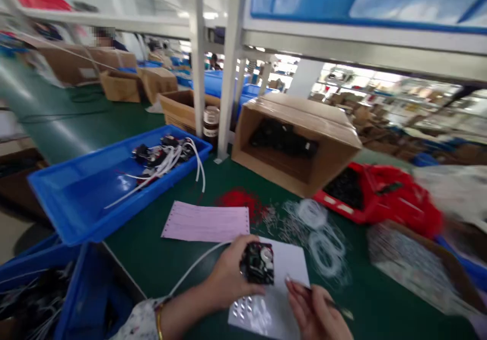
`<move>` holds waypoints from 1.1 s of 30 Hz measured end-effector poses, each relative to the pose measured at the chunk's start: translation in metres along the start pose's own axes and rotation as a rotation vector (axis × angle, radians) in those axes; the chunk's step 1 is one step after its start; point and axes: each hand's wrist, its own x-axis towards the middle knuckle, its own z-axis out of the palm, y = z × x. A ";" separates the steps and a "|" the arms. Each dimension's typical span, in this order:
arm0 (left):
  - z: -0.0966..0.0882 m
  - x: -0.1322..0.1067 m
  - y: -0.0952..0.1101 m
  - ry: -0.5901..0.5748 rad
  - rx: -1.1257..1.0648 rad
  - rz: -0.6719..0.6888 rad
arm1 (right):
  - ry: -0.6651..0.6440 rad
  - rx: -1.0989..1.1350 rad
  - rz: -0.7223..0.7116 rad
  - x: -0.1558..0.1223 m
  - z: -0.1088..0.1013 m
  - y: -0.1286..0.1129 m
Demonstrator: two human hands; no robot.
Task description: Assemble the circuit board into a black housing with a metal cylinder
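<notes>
My left hand (228, 273) is closed around a small black square device (257, 263) with exposed electronic parts and a round pale piece on its face. A white cable (198, 263) runs from behind that hand toward my wrist. To its right, my right hand (317, 312) is closed on a slim dark tool (336, 305) whose brassy end sticks out behind; its kind is unclear. Something small shows at the right fingertips. Both hands are over a white sheet (291, 259) carrying several small shiny round pieces (241, 307).
A blue tray (76, 177) at left holds similar devices with white cables. Beyond the sheet lie a pink slip (207, 222), red bits (238, 200), small metal pieces (291, 228) and clear tubing coils (327, 253). A cardboard box (297, 107) and red bin (365, 193) stand behind.
</notes>
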 end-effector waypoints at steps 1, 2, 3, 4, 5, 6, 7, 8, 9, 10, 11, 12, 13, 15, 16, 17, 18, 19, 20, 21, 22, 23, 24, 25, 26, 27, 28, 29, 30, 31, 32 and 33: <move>0.001 0.000 0.001 -0.007 0.010 0.004 | -0.030 0.029 0.050 -0.006 -0.004 -0.006; 0.002 0.000 0.001 -0.012 0.021 0.012 | -0.077 0.075 0.093 -0.010 -0.004 -0.009; 0.003 0.001 0.001 -0.022 0.033 0.023 | -0.128 0.122 0.116 -0.011 0.000 -0.012; 0.004 0.002 0.000 -0.033 0.043 0.030 | -0.164 0.162 0.116 -0.011 0.004 -0.013; 0.005 0.003 0.000 -0.043 0.050 0.034 | -0.174 0.186 0.095 -0.010 0.008 -0.013; 0.006 0.003 -0.001 -0.050 0.058 0.036 | -0.168 0.198 0.071 -0.009 0.012 -0.013; 0.007 0.003 -0.001 -0.053 0.069 0.034 | -0.157 0.208 0.056 -0.008 0.015 -0.012; 0.007 0.004 -0.002 -0.051 0.085 0.030 | -0.151 0.214 0.059 -0.008 0.017 -0.011; 0.007 0.004 -0.002 -0.050 0.103 0.027 | -0.145 0.220 0.069 -0.007 0.017 -0.010; 0.007 0.004 -0.002 -0.047 0.117 0.026 | -0.137 0.224 0.078 -0.007 0.017 -0.010; 0.006 0.004 -0.002 -0.046 0.129 0.025 | -0.132 0.223 0.085 -0.007 0.017 -0.009; 0.006 0.004 -0.001 -0.045 0.135 0.026 | -0.127 0.218 0.084 -0.007 0.017 -0.009; 0.005 0.005 -0.001 -0.047 0.136 0.026 | -0.123 0.210 0.078 -0.007 0.017 -0.009; 0.005 0.005 0.000 -0.050 0.133 0.033 | -0.119 0.188 0.053 -0.007 0.018 -0.008; 0.005 0.005 0.000 -0.052 0.133 0.035 | -0.115 0.179 0.041 -0.007 0.019 -0.007; 0.005 0.005 0.000 -0.054 0.135 0.034 | -0.110 0.172 0.031 -0.006 0.020 -0.007; 0.005 0.005 0.000 -0.055 0.138 0.027 | -0.102 0.169 0.026 -0.006 0.021 -0.006; 0.005 0.005 0.001 -0.054 0.142 0.016 | -0.090 0.170 0.025 -0.006 0.022 -0.005; 0.005 0.005 0.000 -0.052 0.145 0.004 | -0.078 0.172 0.027 -0.006 0.023 -0.005; 0.006 0.005 0.000 -0.048 0.145 -0.006 | -0.068 0.172 0.030 -0.007 0.023 -0.004; 0.006 0.006 0.001 -0.043 0.143 -0.013 | -0.061 0.169 0.031 -0.007 0.023 -0.004; 0.006 0.006 0.001 -0.040 0.141 -0.016 | -0.056 0.164 0.027 -0.007 0.024 -0.004; 0.007 0.006 0.001 -0.039 0.138 -0.016 | -0.050 0.156 0.021 -0.008 0.024 -0.004; 0.007 0.006 0.002 -0.037 0.135 -0.012 | -0.048 0.147 0.014 -0.008 0.024 -0.005; 0.007 0.007 0.002 -0.036 0.133 -0.007 | -0.047 0.137 0.006 -0.008 0.025 -0.005; 0.007 0.007 0.003 -0.037 0.131 -0.001 | -0.044 0.127 -0.003 -0.008 0.025 -0.006; 0.007 0.006 0.003 -0.038 0.128 0.006 | -0.044 0.118 -0.012 -0.008 0.026 -0.006; 0.007 0.006 0.003 -0.037 0.126 0.013 | -0.044 0.111 -0.019 -0.008 0.026 -0.007; 0.007 0.006 0.003 -0.038 0.124 0.019 | -0.046 0.107 -0.024 -0.008 0.027 -0.007; 0.007 0.006 0.002 -0.037 0.125 0.025 | -0.048 0.104 -0.027 -0.008 0.027 -0.007; 0.006 0.006 0.002 -0.035 0.128 0.029 | -0.049 0.101 -0.027 -0.008 0.027 -0.007; 0.006 0.006 0.001 -0.033 0.131 0.033 | -0.048 0.097 -0.027 -0.009 0.027 -0.007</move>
